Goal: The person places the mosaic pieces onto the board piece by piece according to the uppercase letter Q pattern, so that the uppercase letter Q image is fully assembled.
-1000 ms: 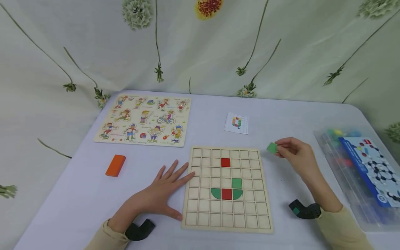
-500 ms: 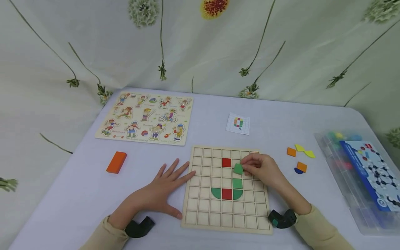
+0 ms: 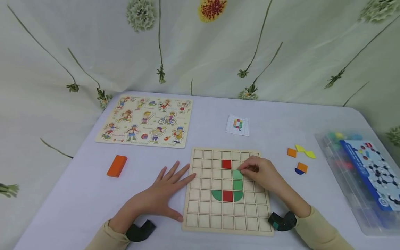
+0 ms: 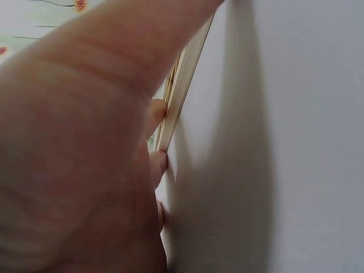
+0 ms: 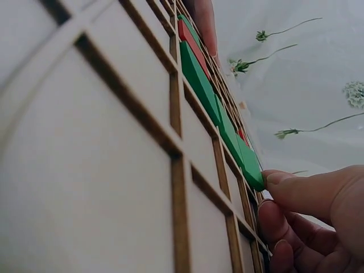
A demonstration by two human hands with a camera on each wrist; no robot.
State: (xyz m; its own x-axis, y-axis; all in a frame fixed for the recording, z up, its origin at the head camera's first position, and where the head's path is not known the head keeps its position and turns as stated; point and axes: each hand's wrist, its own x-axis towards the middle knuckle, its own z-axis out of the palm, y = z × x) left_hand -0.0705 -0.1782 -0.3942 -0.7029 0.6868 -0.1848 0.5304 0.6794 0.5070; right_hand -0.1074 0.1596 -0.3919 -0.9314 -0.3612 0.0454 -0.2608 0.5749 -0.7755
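The person's right hand (image 3: 261,173), at the 2 o'clock side of the pale wooden grid board (image 3: 216,208), has thumb and forefinger clamped on the 1 o'clock corner of a flat bright green square tile (image 3: 237,174). That tile lies over a cell at 1 o'clock from the board's centre; whether it is fully seated cannot be told. At its 6 o'clock is a second green square tile (image 3: 238,185), and beyond that a dark green quarter-round tile (image 3: 238,196). Next, towards 9 o'clock, come a red square tile (image 3: 227,196) and another dark green quarter-round (image 3: 217,195). A separate red square (image 3: 226,164) fills a cell towards 12 o'clock. The left hand (image 3: 160,195) lies with fingers spread apart, fingertips touching the board's 9 o'clock edge. Around the board are a small white printed card (image 3: 237,125) at 12 o'clock, loose orange, yellow and blue tiles (image 3: 291,152) at 2, a clear plastic case (image 3: 353,187) at 3, and an orange rectangular block (image 3: 117,166) nearer 10
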